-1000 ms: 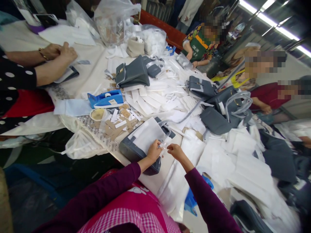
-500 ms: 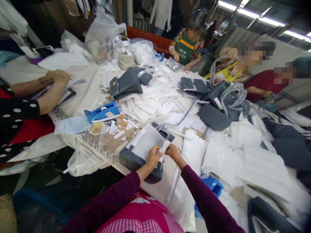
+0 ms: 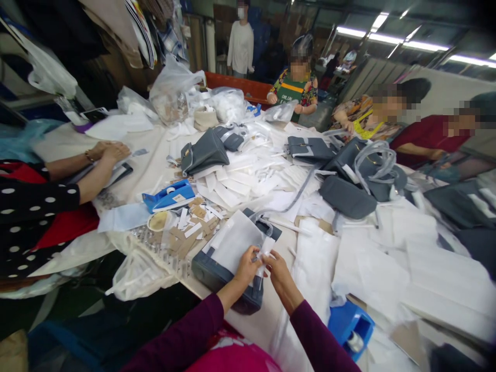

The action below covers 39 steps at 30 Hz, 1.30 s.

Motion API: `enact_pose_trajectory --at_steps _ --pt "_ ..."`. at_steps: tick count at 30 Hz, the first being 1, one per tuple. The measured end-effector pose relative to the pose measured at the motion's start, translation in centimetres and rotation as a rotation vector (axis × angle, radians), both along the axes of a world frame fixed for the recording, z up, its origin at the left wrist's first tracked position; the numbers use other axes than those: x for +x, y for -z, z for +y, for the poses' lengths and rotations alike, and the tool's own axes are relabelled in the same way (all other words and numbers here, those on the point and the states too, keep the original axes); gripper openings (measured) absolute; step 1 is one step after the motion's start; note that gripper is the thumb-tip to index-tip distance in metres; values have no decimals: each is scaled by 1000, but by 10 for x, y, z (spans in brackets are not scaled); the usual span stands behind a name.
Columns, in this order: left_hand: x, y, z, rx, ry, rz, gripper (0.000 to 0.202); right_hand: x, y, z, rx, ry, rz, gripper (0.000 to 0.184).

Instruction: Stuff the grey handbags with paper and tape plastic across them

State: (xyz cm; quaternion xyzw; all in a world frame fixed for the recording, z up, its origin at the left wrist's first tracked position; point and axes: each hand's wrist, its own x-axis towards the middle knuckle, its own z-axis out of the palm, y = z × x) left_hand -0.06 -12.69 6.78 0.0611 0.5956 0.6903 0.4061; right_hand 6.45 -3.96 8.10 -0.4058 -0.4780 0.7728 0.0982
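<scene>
A dark grey handbag [image 3: 211, 269] lies on the table in front of me, with a white sheet [image 3: 232, 235] over its upper side. My left hand [image 3: 247, 266] rests over the bag's right part, fingers pinching a whitish wrapping strip [image 3: 267, 245]. From the other side my right hand [image 3: 278, 271] grips the same strip, its fingertips close to the left ones. A plastic-wrapped strap [image 3: 296, 196] runs from the bag toward the back right. Just where the fingertips meet is partly hidden.
Blue tape dispensers stand at the left [image 3: 170, 196] and lower right [image 3: 351, 328]. Cardboard scraps [image 3: 194, 232] lie beside the bag. White paper [image 3: 244, 170] and other grey bags [image 3: 205, 152] fill the middle. A co-worker's hands [image 3: 110, 150] rest at left; several people stand around.
My view has tilted and shifted a little. Both hands stay at the strip, the right hand's fingers now turned closer to the left's. The co-worker in yellow has lowered a raised hand.
</scene>
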Motion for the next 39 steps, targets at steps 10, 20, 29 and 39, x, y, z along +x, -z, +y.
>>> enact_pose_trajectory --at_steps 10,20,29,39 --pt "-9 -17 -5 -56 156 -136 50 -14 5 -10 25 75 -51 65" --pt "-36 -37 -38 -274 418 385 44 -29 12 109 179 69 -159 41" --pt "-125 -73 -71 -176 502 447 33 -157 12 168 -3 280 -241 25" --pt "-267 -78 5 8 401 229 52 -207 -59 138 197 430 -12 28"
